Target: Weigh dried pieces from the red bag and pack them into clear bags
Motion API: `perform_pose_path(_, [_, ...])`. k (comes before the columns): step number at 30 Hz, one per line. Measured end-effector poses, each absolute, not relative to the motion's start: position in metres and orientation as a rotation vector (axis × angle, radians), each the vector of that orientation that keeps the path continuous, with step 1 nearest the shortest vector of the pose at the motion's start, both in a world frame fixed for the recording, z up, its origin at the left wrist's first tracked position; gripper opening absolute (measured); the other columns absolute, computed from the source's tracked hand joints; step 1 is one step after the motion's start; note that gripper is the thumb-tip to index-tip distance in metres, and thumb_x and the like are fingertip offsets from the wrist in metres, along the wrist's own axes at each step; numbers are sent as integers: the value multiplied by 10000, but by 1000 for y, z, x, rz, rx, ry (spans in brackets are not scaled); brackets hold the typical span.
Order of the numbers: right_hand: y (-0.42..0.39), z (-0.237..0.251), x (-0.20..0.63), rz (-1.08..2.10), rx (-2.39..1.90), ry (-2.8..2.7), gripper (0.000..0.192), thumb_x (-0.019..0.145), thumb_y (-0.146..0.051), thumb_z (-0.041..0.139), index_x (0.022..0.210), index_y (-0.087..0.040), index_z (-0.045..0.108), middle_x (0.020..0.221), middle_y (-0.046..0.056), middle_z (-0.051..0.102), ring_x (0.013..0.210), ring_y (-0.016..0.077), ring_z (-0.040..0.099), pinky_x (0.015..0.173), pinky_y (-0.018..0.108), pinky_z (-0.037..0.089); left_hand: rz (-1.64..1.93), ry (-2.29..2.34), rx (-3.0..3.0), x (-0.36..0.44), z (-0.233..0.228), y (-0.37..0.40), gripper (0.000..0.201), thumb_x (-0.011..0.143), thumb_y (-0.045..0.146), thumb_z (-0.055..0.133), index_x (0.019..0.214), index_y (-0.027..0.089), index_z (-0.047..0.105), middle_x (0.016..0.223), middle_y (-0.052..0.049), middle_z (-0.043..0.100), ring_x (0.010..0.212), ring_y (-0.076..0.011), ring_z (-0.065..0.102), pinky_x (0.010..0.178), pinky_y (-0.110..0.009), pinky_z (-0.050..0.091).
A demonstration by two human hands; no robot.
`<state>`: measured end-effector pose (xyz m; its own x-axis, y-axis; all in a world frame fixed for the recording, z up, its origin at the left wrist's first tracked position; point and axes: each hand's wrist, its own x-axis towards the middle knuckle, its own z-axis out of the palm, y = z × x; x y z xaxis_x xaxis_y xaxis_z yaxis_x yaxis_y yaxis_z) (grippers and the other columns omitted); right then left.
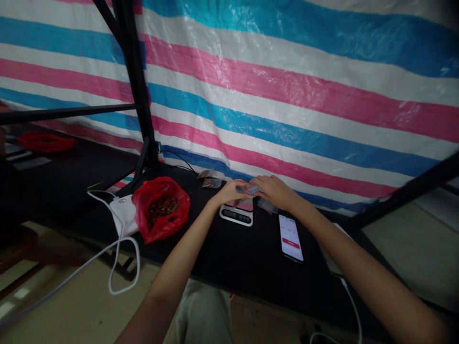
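Both hands, left hand point(229, 192) and right hand point(274, 190), meet above the scale point(236, 214), fingers pinching a small clear bag point(253, 189).

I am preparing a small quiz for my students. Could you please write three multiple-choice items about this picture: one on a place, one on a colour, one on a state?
1. Where does the red plastic bag of brown pieces lie?
A. to the left of the small digital scale
B. on the phone
C. on the floor

2. What colours are the stripes of the woven plastic sheet behind the black table?
A. green and yellow
B. blue, pink and white
C. black only

3. What is the state of the flat smartphone?
A. screen dark
B. turned face down
C. screen lit

Answers: 1 A, the bag sits left of the scale, on the table. 2 B, those three stripe colours show. 3 C, the screen glows white with a red bar, beside the right hand and left hand, which hold a small clear bag above the scale.
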<state>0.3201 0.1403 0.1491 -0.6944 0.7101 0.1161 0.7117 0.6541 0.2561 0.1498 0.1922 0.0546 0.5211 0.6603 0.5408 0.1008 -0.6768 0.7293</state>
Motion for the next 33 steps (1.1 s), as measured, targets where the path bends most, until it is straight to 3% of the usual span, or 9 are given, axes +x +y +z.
perform_pose_path(7, [124,137,331,-747,-1387,-2600,296,857,-245,471,1147,-185,484,1081,103,602,977,249,545,802,360,351,896,888,2485,159,58,211,410,728,390,631,1068,162,632,1021,-89,627,921,-200,585,869,-316,414])
perform_pose_path(10, [114,116,350,-620,-1424,-2499,349,872,-292,440,1204,-184,443,1137,101,590,1011,229,547,812,355,371,677,1047,2694,172,47,223,488,727,356,637,1167,160,562,1112,-129,588,1052,-266,534,1009,-500,267])
perform_pose_path(13, [105,92,370,-483,-1432,-2476,381,876,-324,416,1235,-200,430,1182,97,575,1076,228,531,845,371,387,608,1140,2703,173,37,224,703,704,403,650,1310,151,397,1269,-186,470,1207,-333,398,1003,-640,121])
perform_pose_path(17, [100,70,382,-253,-1413,-2471,362,848,-377,453,1187,-255,492,1170,72,587,1090,249,530,876,423,400,950,1247,2623,131,42,184,639,767,455,561,1326,218,365,1397,-149,326,1322,-310,217,1031,-623,79])
perform_pose_path(21, [113,63,352,88,-1329,-2367,362,800,-390,526,1126,-234,524,1141,80,602,1041,253,563,886,435,419,1450,1627,2371,56,50,104,323,853,342,461,1160,274,531,1355,-55,395,1290,-232,287,1077,-520,144])
perform_pose_path(24, [127,64,290,337,-1143,-2339,361,781,-329,554,1122,-224,502,1131,68,601,1031,218,570,889,390,431,1660,2078,1920,7,36,51,292,882,257,383,1119,225,551,1257,-77,484,1193,-208,406,1024,-441,304])
perform_pose_path(26, [133,66,237,457,-980,-2366,362,777,-273,559,1126,-221,478,1101,57,607,1014,190,575,880,359,436,1490,2244,1877,-13,20,29,301,868,267,414,1128,201,551,1210,-96,525,1163,-233,438,1020,-488,295])
perform_pose_path(29, [138,64,159,492,-783,-2483,348,778,-197,555,1113,-208,461,1074,57,607,1002,172,573,863,324,435,1134,2277,2073,-23,-4,11,255,840,287,475,1038,202,610,1136,-96,588,1167,-280,443,1035,-629,103])
perform_pose_path(33, [142,52,96,273,-803,-2732,340,788,-164,553,1110,-176,443,1071,83,601,980,181,585,826,289,440,1008,2067,2251,-15,-14,1,254,845,178,434,1008,233,622,965,-50,662,1022,-219,550,1067,-600,21])
